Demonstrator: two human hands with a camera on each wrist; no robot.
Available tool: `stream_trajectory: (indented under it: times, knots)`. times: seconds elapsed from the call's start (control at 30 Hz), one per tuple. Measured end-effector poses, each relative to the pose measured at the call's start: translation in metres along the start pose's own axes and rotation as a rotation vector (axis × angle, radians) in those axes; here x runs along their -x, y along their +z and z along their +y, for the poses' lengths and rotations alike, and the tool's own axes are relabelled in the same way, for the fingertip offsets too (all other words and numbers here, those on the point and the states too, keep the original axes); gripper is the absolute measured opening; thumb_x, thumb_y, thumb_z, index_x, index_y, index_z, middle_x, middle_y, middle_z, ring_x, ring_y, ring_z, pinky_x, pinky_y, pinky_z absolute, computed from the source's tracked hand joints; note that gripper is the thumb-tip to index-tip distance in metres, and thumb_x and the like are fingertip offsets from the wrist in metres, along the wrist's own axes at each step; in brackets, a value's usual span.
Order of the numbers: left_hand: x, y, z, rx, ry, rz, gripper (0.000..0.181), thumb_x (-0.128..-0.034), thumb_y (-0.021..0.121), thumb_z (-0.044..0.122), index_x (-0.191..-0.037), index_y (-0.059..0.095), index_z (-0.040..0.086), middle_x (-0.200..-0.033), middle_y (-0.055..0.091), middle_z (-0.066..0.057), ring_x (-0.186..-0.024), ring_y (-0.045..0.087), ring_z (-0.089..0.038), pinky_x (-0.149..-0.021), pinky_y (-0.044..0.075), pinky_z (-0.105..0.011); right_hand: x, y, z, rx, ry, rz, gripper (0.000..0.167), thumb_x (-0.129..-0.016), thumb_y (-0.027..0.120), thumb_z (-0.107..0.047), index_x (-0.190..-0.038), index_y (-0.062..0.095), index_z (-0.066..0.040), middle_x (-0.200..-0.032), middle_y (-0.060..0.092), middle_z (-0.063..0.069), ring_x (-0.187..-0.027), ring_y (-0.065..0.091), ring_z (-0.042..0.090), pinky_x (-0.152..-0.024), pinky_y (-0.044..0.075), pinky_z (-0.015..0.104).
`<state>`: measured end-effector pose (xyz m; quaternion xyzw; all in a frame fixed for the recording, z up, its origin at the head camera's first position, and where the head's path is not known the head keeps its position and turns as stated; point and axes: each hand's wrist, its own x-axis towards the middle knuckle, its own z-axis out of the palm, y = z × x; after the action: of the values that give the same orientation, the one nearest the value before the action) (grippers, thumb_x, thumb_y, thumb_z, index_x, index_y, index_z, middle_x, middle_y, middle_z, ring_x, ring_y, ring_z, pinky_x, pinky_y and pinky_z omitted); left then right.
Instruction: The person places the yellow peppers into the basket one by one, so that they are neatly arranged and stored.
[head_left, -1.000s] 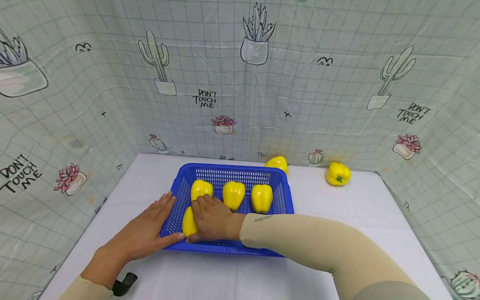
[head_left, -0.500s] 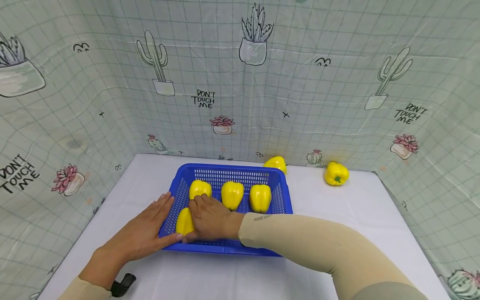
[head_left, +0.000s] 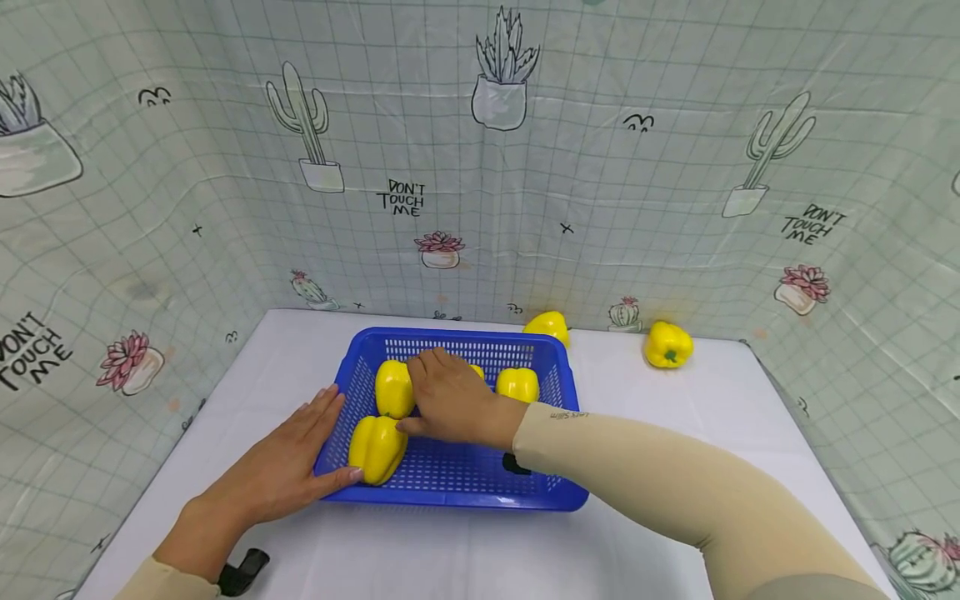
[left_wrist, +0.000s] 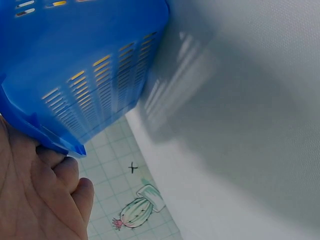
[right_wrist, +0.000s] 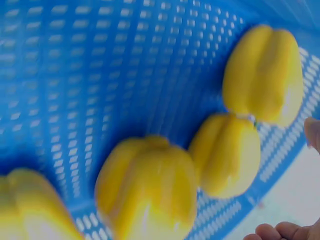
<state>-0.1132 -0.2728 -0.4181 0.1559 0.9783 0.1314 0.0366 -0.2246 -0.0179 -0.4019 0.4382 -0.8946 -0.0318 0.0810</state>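
My left hand rests against the left side of a blue plastic basket. Its fingers are extended along the rim, and the thumb touches the front left corner. In the left wrist view, the fingers lie beside the basket's outer wall. Over the basket hovers my right hand, fingers loosely bent, holding nothing. Beneath its thumb, a yellow bell pepper lies at the front left. Behind that is a second bell pepper. My right hand mostly hides a third one; another bell pepper sits at the right.
Two more yellow bell peppers are on the white table: one bell pepper behind the basket, another bell pepper at the back right. A patterned cloth walls the table's back and sides. A black strap shows by my left wrist.
The front-left bell pepper shifted left in the basket. My right hand has since let go of it and moved up and to the right. My left hand stays on the basket.
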Motion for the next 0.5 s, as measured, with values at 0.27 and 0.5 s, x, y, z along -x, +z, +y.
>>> stream_trajectory:
  times: [0.27, 0.5]
  knots:
    - [-0.001, 0.001, 0.001, 0.004, -0.012, -0.006, 0.107, -0.0958, 0.056, 0.075, -0.167, 0.025, 0.001, -0.175, 0.021, -0.020, -0.160, 0.026, -0.042, -0.127, 0.028, -0.062, 0.013, -0.014, 0.034, -0.022, 0.075, 0.136, 0.071, -0.094, 0.073, -0.060, -0.124, 0.056, 0.001, -0.108, 0.062, 0.013, -0.096, 0.056, 0.028, -0.083, 0.056, 0.037]
    - [-0.002, 0.001, 0.001, 0.003, -0.006, -0.002, 0.107, -0.0953, 0.059, 0.073, -0.166, 0.026, 0.000, -0.174, 0.022, -0.021, -0.159, 0.026, -0.042, -0.126, 0.028, -0.062, 0.024, -0.019, 0.055, 0.001, 0.153, 0.141, 0.076, -0.097, 0.070, -0.059, -0.138, 0.053, 0.003, -0.124, 0.063, 0.017, -0.107, 0.060, 0.031, -0.093, 0.057, 0.042]
